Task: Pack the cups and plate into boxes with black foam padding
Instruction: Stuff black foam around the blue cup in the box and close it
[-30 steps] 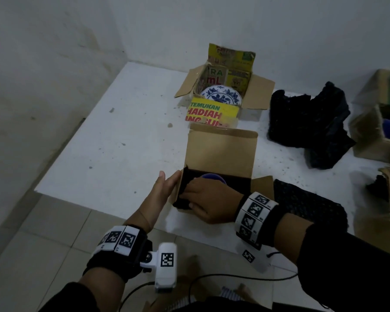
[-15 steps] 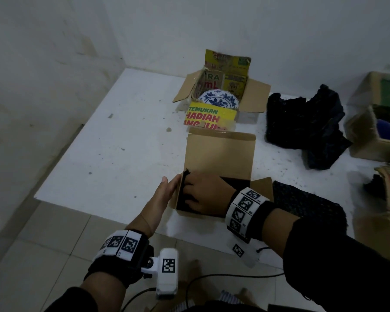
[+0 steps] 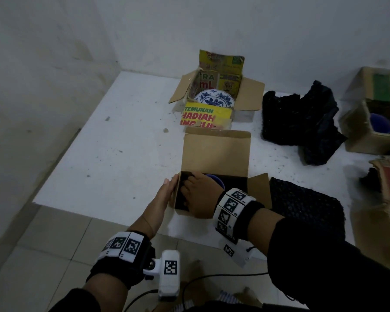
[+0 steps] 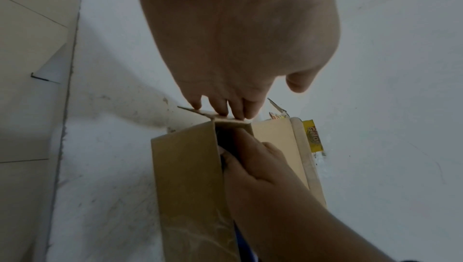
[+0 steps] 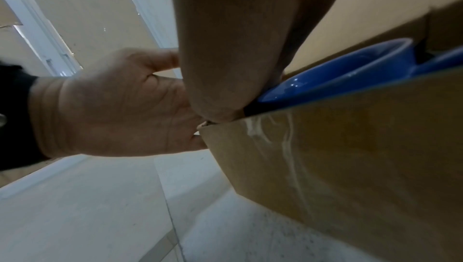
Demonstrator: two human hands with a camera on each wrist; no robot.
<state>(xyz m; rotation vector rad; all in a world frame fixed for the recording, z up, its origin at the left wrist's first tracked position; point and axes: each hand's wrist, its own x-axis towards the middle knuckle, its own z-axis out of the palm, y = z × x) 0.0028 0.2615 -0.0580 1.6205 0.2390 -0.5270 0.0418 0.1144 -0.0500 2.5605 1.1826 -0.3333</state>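
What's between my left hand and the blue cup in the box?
In the head view, the box's left wall and black foam separate left hand from blue cup.

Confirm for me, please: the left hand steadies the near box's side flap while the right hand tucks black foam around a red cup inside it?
Not quite: the cup is blue, not red, as the right wrist view shows. The rest holds: the left hand steadies the near box while the right hand tucks black foam inside.

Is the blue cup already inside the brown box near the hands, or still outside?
Inside. The blue cup sits below the rim of the brown box, with black foam beside it.
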